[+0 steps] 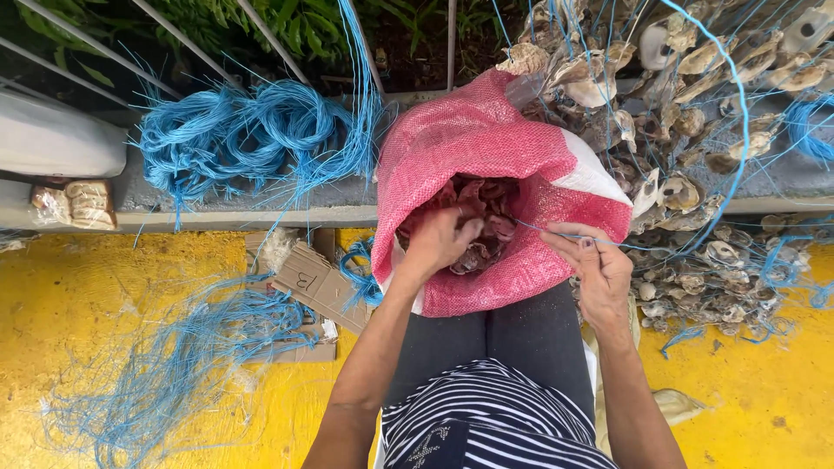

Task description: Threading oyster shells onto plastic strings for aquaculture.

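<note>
Hands at the mouth of the sack, seen from the head camera looking straight down. The pink woven sack (486, 148) stands open between the person's knees, leaning against the grey ledge (252, 204) on the far side, with reddish-brown shells (486, 217) showing inside. The left hand (439, 239) is down in the opening, fingers curled over the shells; whether that grip has closed on one cannot be told from here. The right hand (595, 265) sits at the sack's right rim, thumb and fingertips pinching a thin blue string (643, 247) that runs off to the right. That string leads toward a big heap of pale oyster shells (686, 113), threaded with more blue line, piled on the ledge and spilling down onto the yellow floor (87, 304) at the right. On the far left of the ledge lies a coil of blue cord (243, 130), its ends hanging down. Nearer, on the floor at left, a loose tangle of blue strands (174, 365) spreads out beside scraps of brown cardboard (317, 282). Dark trousers and a striped top fill the near edge.
</note>
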